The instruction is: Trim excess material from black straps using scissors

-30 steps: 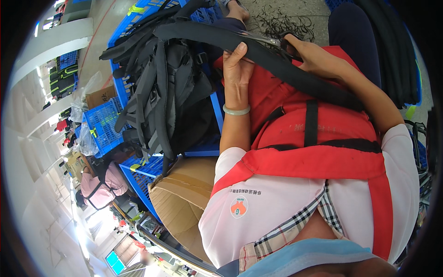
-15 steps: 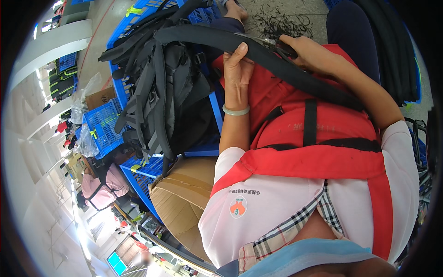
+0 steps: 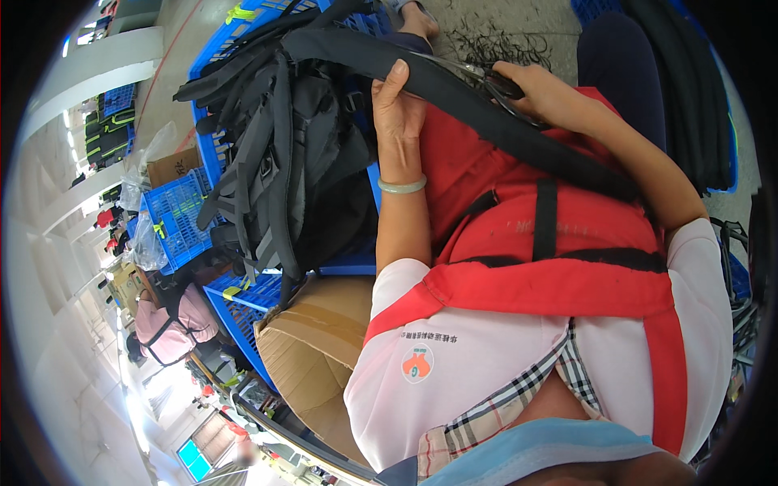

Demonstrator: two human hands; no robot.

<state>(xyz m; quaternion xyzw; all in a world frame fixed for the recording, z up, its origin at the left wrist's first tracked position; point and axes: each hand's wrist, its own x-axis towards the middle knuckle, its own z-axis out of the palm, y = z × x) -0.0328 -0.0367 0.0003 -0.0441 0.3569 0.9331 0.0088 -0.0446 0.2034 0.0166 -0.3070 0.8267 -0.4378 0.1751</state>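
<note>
A long padded black strap [image 3: 502, 134] runs slantwise across my lap, over the red apron [image 3: 486, 243]. My left hand [image 3: 399, 105] grips its edge, thumb on top and fingers beneath. In my right hand [image 3: 539, 93] is a pair of scissors [image 3: 486, 79], their dark handles in my fingers and the metal blades along the strap's far edge, pointing left. Whether the blades touch the strap is hard to make out. The strap's left end lies over a heap of black straps and webbing [image 3: 300, 154] beside my left arm.
The heap fills a blue plastic crate [image 3: 203, 134], with a cardboard box [image 3: 316, 332] nearer me. More long black strips [image 3: 677, 89] lie in a blue crate at the right. Black thread scraps [image 3: 502, 44] litter the floor ahead. Another person in pink [image 3: 174, 320] is at the far left.
My left hand has shifted left and slightly away from me along the strap. The scissors' blades now show more, having moved slightly left beside the strap's far edge.
</note>
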